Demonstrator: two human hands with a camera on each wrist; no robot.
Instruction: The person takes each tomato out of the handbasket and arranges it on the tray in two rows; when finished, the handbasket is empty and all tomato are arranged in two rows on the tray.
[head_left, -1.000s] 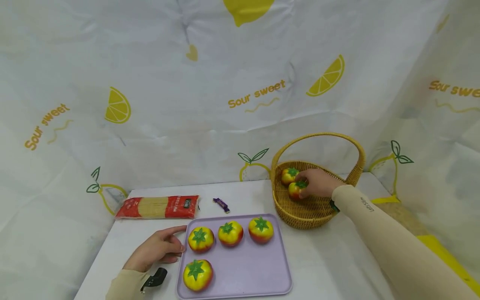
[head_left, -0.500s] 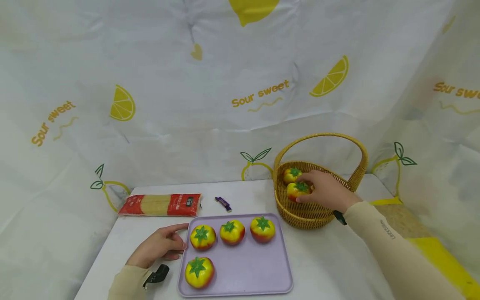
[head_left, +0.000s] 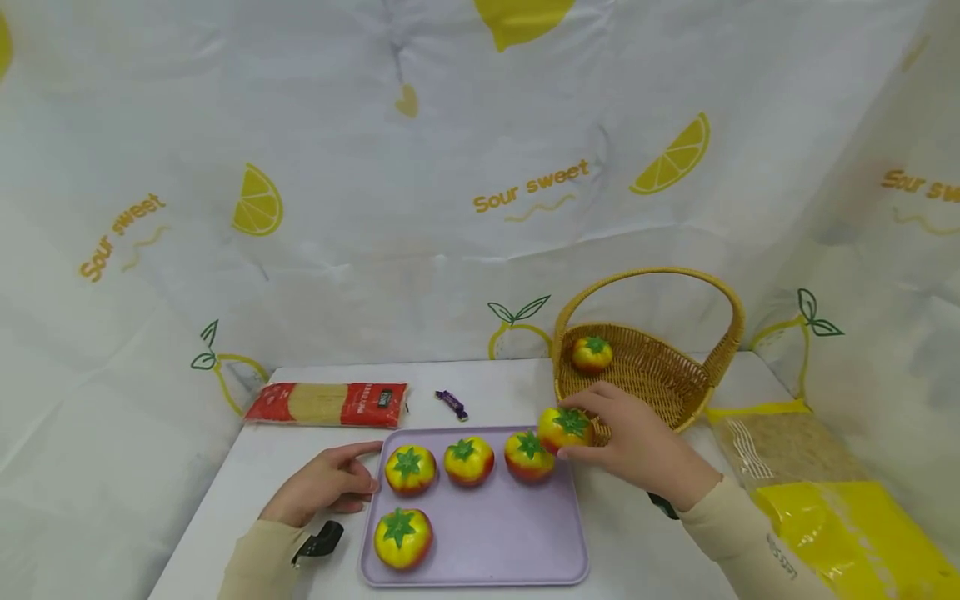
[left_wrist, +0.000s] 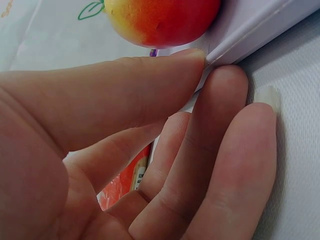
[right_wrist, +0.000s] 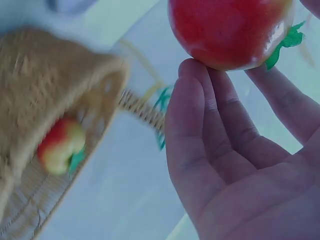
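Note:
My right hand (head_left: 637,442) grips a yellow-and-red toy tomato (head_left: 557,430) with a green star-shaped top, above the tray's upper right corner. In the right wrist view the fingertips press against this tomato (right_wrist: 230,32). My left hand (head_left: 322,485) holds the left rim of the lilac tray (head_left: 510,533); in the left wrist view the thumb and fingers meet at the tray's edge (left_wrist: 260,37). Several similar tomatoes sit on the tray: a row along the back, including a tomato (head_left: 468,461), and one tomato (head_left: 403,539) at the front left. Another tomato (head_left: 592,355) lies in the wicker basket (head_left: 652,367).
Behind the tray lie a red-ended noodle pack (head_left: 326,404) and a small purple-wrapped candy (head_left: 452,405). The basket's tall handle (head_left: 652,271) arches at the back right. A yellow plastic bag (head_left: 832,500) lies at the right. A white lemon-print cloth (head_left: 405,308) hangs behind.
My right hand has lifted a tomato out of the basket and carried it left and nearer, over the tray's corner. The left hand stays at the rim. The head view has shifted slightly.

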